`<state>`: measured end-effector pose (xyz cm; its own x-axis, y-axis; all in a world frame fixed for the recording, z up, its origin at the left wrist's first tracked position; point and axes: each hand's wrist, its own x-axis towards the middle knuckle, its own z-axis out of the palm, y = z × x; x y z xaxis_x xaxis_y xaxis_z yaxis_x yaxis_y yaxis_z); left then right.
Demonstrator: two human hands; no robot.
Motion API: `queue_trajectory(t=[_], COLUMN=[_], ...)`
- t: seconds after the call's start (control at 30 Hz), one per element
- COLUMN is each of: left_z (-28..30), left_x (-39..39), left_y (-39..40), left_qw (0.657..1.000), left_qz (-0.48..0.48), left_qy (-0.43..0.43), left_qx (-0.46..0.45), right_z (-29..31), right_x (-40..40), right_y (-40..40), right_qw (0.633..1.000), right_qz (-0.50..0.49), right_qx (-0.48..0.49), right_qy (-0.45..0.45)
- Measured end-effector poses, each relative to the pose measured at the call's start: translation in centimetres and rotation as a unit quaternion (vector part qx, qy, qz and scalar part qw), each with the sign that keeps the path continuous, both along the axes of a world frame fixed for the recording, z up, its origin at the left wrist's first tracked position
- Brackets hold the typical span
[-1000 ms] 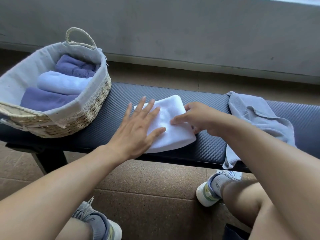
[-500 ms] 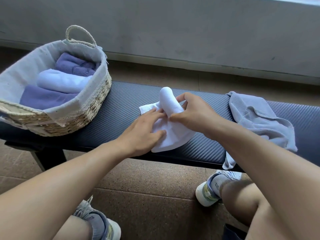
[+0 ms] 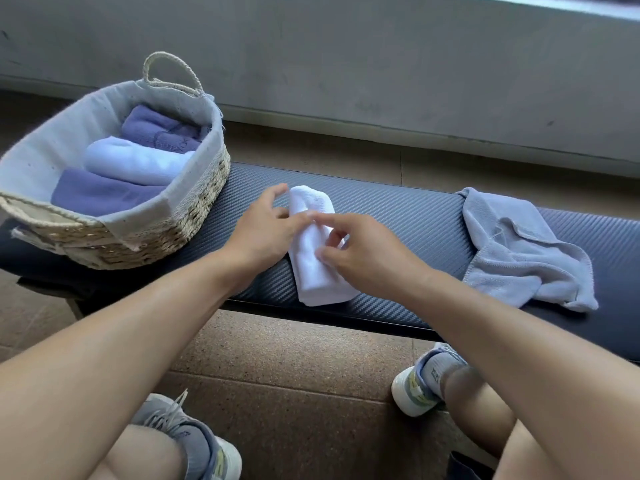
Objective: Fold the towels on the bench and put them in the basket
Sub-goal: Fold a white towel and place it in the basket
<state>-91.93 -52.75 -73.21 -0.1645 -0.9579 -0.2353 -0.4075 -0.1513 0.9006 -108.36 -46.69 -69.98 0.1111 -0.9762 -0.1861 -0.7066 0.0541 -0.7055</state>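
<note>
A white towel [image 3: 316, 278] lies on the dark bench [image 3: 398, 216], folded into a narrow strip that points away from me. My left hand [image 3: 266, 226] touches its left edge with relaxed fingers. My right hand [image 3: 363, 252] sits over its middle, thumb and curled fingers pinching the top layer. A crumpled grey towel [image 3: 519, 251] lies on the bench to the right. The woven basket [image 3: 194, 230] stands on the bench's left end and holds two purple folded towels [image 3: 97, 192] and a pale blue one [image 3: 138, 161].
A grey wall [image 3: 346, 64] runs behind the bench. Brown tiled floor [image 3: 294, 358] lies under it, with my two feet in sneakers [image 3: 415, 393] in front. Bare bench surface shows between the white and grey towels.
The white towel went from a flat square to a raised fold and now lies as a narrow strip. My left hand lifted off its flat press and slid to the towel's left edge.
</note>
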Motion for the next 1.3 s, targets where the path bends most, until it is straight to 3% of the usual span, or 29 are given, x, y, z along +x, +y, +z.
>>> queue_trajectory(t=[0.1, 0.2, 0.3, 0.37, 0.47, 0.57, 0.73, 1.0, 1.17, 1.23, 1.3], left_z=[-0.1, -0.4, -0.5, -0.3, 0.6, 1.2, 0.6, 1.0, 1.5, 1.9, 2.4], left_x=[0.2, 1.0, 1.7, 2.3, 3.5, 4.3, 3.2, 2.7, 3.0, 3.2, 3.4], left_y=[-0.4, -1.1, -1.6, -1.7, -2.0, -1.7, 0.2, 0.2, -0.1, 0.1, 0.6], left_qw=[0.998, 0.999, 0.999, 0.997, 0.988, 0.961, 0.925, 0.929, 0.947, 0.967, 0.980], left_qz=[0.017, -0.005, -0.036, -0.071, -0.154, -0.237, -0.257, -0.236, -0.232, -0.216, -0.199], left_qy=[-0.039, -0.045, -0.028, -0.009, -0.022, -0.124, -0.207, -0.253, -0.202, -0.127, -0.011], left_qx=[-0.039, -0.013, 0.002, 0.006, -0.017, -0.074, -0.188, -0.131, -0.089, -0.049, 0.011], right_z=[0.1, 0.3, 0.3, 0.0, 0.1, 0.7, 1.0, 0.0, 0.6, 1.2, 1.8], right_x=[0.1, -0.2, -0.4, -0.1, -0.1, -1.0, -2.1, -3.0, -4.6, -5.9, -7.1], right_y=[0.2, -0.1, -0.4, -0.3, -0.4, -0.7, -0.9, -1.1, -2.2, -2.6, -2.9], right_qw=[0.998, 0.992, 0.986, 0.984, 0.990, 0.996, 0.989, 0.979, 0.991, 0.996, 0.973], right_qz=[-0.031, -0.051, -0.052, -0.054, -0.059, -0.024, 0.070, 0.059, 0.037, -0.001, -0.018], right_qx=[-0.002, 0.059, 0.153, 0.167, 0.128, 0.049, -0.023, -0.010, 0.043, 0.080, 0.125], right_qy=[0.048, 0.096, 0.042, 0.004, 0.019, 0.070, 0.126, 0.195, 0.119, -0.027, -0.195])
